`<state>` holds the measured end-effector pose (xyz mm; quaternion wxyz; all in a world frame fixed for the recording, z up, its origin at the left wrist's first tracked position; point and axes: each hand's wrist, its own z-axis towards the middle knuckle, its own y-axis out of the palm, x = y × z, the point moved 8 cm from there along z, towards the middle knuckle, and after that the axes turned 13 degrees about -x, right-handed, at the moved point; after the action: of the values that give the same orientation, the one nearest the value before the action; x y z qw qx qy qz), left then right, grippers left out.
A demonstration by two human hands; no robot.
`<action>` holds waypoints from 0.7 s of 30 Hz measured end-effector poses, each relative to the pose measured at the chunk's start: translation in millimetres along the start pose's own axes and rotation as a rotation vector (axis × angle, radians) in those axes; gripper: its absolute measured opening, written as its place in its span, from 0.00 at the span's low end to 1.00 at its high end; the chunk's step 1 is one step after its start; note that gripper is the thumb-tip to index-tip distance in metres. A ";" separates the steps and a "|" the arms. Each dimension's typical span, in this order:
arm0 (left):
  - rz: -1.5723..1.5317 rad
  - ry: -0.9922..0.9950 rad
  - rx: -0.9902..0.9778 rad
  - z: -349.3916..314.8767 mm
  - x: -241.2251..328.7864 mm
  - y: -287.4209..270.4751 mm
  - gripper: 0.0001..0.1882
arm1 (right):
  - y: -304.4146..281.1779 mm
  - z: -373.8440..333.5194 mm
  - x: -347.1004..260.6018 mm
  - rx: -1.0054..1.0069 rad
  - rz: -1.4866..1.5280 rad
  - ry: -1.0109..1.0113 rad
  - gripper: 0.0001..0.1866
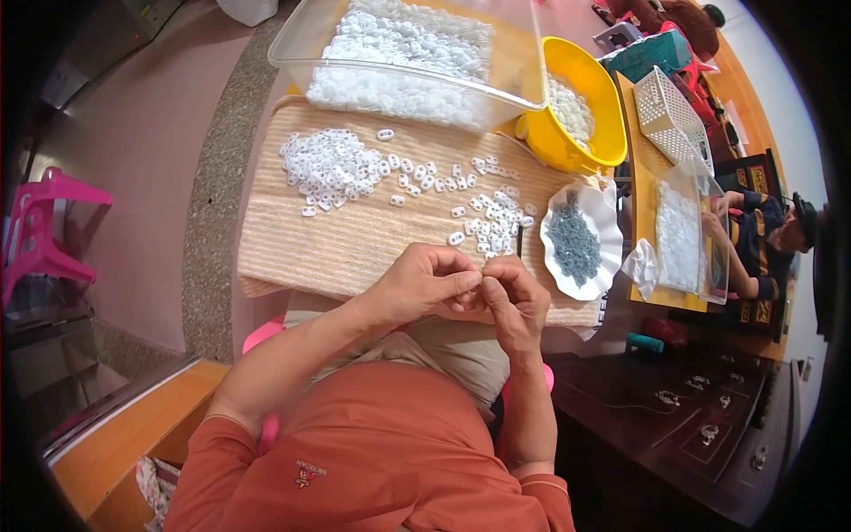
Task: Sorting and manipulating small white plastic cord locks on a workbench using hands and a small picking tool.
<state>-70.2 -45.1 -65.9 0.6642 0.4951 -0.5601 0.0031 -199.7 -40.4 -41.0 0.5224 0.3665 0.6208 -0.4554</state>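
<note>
My left hand [415,285] and my right hand [518,306] meet above the near edge of a striped, cloth-covered table [310,235]. Thumbs and fingertips are pinched together on both; whatever sits between them is too small and covered to name. Just beyond the fingertips lies a loose group of small white oval pieces [495,217] with dark spots. A bigger heap of similar white pieces [330,167] rests at the far left, with more strung out between. To the right of my right hand, a white scalloped bowl [609,238] contains small grey parts [573,241]. A thin dark stick [520,241] lies beside the bowl.
A clear plastic bin [408,71] full of white pieces stands at the table's far side, next to a yellow basin [612,115] with off-white pieces. Rightward, another person [767,232] sits by a second bin [678,235]. A pink stool [49,226] stands left.
</note>
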 end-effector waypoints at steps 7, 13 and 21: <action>0.232 0.114 0.107 -3.4 14.2 4.4 0.09 | -3.7 -1.5 13.5 0.075 0.037 0.184 0.07; 0.913 0.321 0.211 -11.8 40.2 11.4 0.06 | -6.6 0.6 30.3 0.039 -0.004 0.275 0.10; 1.038 0.449 0.275 -15.6 46.1 15.1 0.04 | 3.8 1.4 28.0 -0.005 0.253 0.310 0.09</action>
<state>-49.9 -52.5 -19.8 0.6080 0.2248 -0.5693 0.5058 -200.9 -41.1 -69.2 0.4743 0.5060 0.6439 -0.3229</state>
